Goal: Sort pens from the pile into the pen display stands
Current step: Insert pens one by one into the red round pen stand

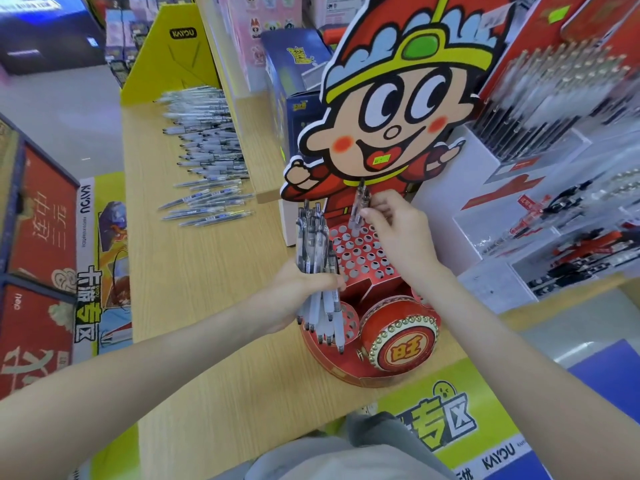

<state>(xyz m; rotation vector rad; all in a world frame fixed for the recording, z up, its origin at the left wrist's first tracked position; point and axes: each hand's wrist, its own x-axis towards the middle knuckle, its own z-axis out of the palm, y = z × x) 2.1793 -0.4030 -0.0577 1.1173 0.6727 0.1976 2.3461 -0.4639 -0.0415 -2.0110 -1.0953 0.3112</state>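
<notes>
View: head camera, looking down along a shop counter; I have just this one angle.
Left hand (294, 292): I see it wrapped round a bundle of pens (311, 237), fingers curled tight on the barrels.
Bundle of pens: clear barrels, roughly upright, tips pointing down past the fist. It sits just left of the pen display stand (363, 254) and overlaps its near-left edge.
Right hand (401, 237): thumb and fingertips pinch a single pen (357, 202) on its barrel, the other fingers bent in.
Single pen: clear barrel, near upright, lower end at the far rows of holes. I cannot tell if the tip sits inside a hole.
Pen display stand: red card with a sloped plate of round holes, standing on the counter (194, 271) between my two forearms.
Drum front (401, 344): red and gold with a studded rim, on the near side of the stand.
Cartoon cutout (391, 109): big figure with a red hat, rising from the far side of the stand.
Pile of pens (207, 150): loose on the counter, far left of the stand and well apart from both hands. It trails away toward a yellow card display (173, 53).
Counter: light wood, running near to far.
Right side: clear racks (554, 98) holding pens, too blurred for me to read detail.
Left side: red printed boxes (38, 220) just beside the counter.
</notes>
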